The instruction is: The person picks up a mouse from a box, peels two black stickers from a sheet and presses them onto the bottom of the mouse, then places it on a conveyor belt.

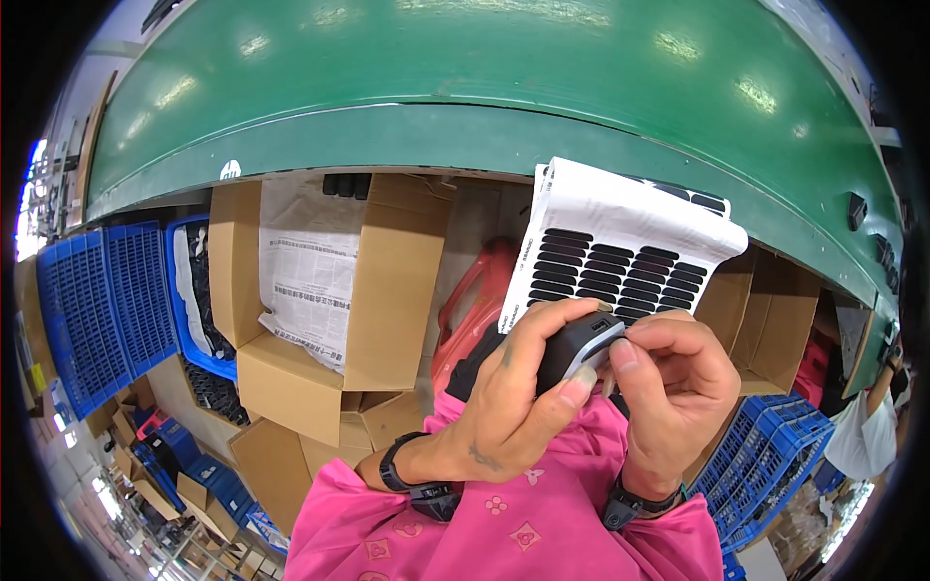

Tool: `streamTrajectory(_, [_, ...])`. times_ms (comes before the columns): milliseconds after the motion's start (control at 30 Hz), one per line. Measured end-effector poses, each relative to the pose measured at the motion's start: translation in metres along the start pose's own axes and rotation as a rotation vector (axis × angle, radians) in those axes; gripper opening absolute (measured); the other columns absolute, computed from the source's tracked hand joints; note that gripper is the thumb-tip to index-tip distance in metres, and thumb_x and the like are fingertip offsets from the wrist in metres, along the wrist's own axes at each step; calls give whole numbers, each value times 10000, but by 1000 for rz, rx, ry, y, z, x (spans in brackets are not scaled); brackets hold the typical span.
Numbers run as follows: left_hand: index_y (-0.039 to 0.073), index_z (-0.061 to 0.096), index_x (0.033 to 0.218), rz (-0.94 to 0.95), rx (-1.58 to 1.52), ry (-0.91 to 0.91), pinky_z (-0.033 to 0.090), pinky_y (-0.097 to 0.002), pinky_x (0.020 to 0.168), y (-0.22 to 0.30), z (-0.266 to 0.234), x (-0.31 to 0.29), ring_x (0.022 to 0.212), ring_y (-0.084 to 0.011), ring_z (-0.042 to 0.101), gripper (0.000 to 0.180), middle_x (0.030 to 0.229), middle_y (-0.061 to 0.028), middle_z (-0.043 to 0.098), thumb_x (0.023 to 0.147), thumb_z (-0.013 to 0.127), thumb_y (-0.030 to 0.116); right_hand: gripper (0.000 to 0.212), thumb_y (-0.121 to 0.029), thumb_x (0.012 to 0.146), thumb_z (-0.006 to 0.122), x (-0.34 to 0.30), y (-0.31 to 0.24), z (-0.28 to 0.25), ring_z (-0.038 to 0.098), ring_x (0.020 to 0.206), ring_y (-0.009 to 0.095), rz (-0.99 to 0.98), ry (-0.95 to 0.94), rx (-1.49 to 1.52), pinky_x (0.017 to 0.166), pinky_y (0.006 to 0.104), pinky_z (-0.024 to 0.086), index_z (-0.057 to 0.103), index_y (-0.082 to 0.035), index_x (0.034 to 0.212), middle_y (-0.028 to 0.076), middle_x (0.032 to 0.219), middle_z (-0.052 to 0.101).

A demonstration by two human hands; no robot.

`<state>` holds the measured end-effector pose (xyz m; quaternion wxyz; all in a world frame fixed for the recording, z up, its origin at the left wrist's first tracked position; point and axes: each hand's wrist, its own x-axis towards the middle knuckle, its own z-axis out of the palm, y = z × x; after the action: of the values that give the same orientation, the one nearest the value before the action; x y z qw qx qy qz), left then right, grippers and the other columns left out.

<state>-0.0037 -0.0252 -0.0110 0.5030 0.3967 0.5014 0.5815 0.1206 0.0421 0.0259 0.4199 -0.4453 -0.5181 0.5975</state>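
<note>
In front of my body, my left hand is closed around a small black device with rounded sides, a light grey face and a rectangular port at its end. The thumb presses along its near side. My right hand is closed in a pinch right at the device's grey face; what lies between thumb and forefinger, if anything, is too small to make out. Just beyond both hands, a white sheet of black rounded stickers hangs over the table's edge.
The green table spans the far side, with small black parts at its right. To the left stand an open cardboard box lined with newspaper and a blue crate. Another blue crate is at the right, near a red plastic stool.
</note>
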Motion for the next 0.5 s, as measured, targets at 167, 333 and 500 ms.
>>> streamTrajectory(167, [-53, 377, 1326, 11, 4, 8, 474, -343, 819, -1, -1, 0, 913, -237, 590, 494, 1123, -185, 538, 918, 519, 185, 138, 144, 793, 639, 1, 2, 1, 601, 711, 84, 6, -5, 0, 581, 185, 486, 612, 87, 916, 113, 888, 603])
streamTrajectory(333, [-49, 378, 1327, -25, -40, 6, 471, -334, 831, -3, -2, 0, 927, -222, 591, 485, 1131, -180, 542, 916, 510, 172, 166, 147, 795, 635, 2, 3, 0, 591, 705, 79, -16, -37, -21, 582, 188, 485, 593, 84, 942, 103, 890, 603])
streamTrajectory(500, [-35, 379, 1327, -189, -197, -15, 456, -313, 869, 3, -5, 3, 972, -181, 573, 458, 1153, -153, 545, 929, 464, 173, 182, 111, 833, 603, 2, -2, 4, 584, 723, 70, 173, 74, 59, 613, 191, 482, 556, 68, 1004, 79, 866, 610])
